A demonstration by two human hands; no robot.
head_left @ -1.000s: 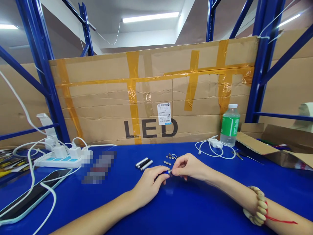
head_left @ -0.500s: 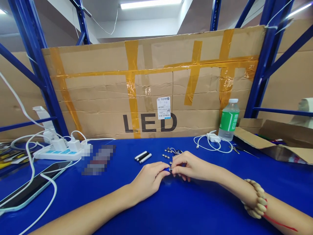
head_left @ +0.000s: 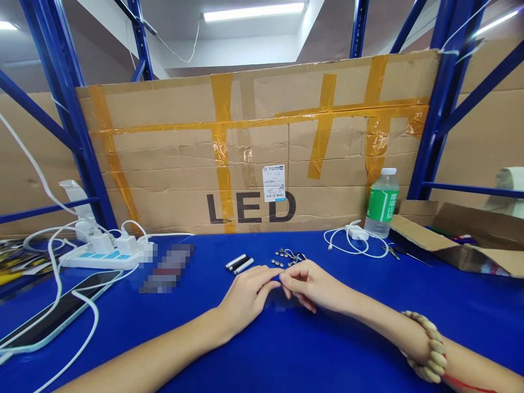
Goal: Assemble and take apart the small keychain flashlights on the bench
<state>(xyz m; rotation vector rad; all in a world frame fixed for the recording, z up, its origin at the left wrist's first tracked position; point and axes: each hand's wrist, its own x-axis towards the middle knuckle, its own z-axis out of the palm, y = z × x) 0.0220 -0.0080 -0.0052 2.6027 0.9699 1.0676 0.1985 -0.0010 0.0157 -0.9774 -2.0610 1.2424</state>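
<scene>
My left hand (head_left: 248, 295) comes in from the lower left, thumb and forefinger pinched around a small blue cylinder (head_left: 277, 278). From the right, my right hand (head_left: 313, 284) closes its thumb and fingertips at the other end of that piece. The fingers of both hands meet and cover most of it. Just behind the hands lie several small round silver discs (head_left: 278, 262), with small metal clips and cord loops (head_left: 297, 255) beside them. Left of these, silver and black short tubes (head_left: 238, 263) rest side by side on the blue tabletop (head_left: 282, 349).
A phone (head_left: 61, 305) and a white power strip (head_left: 102, 259) with tangled cables occupy the left. At the right stand a coiled white cable (head_left: 358, 234), a green-labelled bottle (head_left: 382, 204), scissors (head_left: 393, 251) and an open cardboard box (head_left: 462, 245). A cardboard sheet (head_left: 176, 164) walls off the back.
My right hand has shifted slightly left, closer to the left fingertips. The silver end of the blue cylinder, visible before, is now covered by fingers. The view has tilted slightly.
</scene>
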